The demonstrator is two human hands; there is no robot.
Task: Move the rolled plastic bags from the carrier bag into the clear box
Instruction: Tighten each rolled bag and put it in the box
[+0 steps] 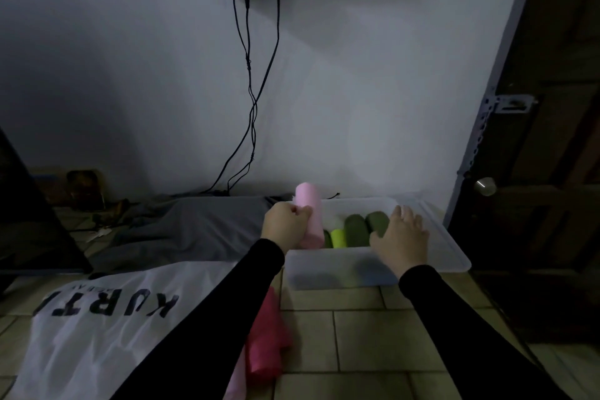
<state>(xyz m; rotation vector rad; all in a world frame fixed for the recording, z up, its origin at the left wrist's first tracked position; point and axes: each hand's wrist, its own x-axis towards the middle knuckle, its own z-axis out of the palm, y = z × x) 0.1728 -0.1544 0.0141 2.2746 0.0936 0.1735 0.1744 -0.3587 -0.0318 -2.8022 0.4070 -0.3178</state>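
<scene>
— where's the roll you've got right now?

— the pale pink roll is in my left hand. my fingers are curled round its lower half, and it stands tilted over the left end of the clear box, its top end sticking up past my knuckles.

— and your other hand?

— my right hand lies flat, fingers straight and spread, resting over the near right part of the box. it holds nothing. the fingertips reach to just beside the right-hand dark green roll.

— what's already in the box?

— two dark green rolls side by side, the other dark green roll to the left of that one, then a bright yellow-green roll left again, close under the pink roll i'm holding. there may be one more dark roll tucked behind the pink one, i can't tell.

— and the carrier bag?

— the white carrier bag lies flat on the tiled floor to my left, black letters on it. beside it, under my left sleeve, is a deep pink plastic bag, crumpled on the floor, well short of the box.

— anything else around?

— a grey cloth on the floor behind the bag, and black cables hanging down the wall from the sockets.
</scene>
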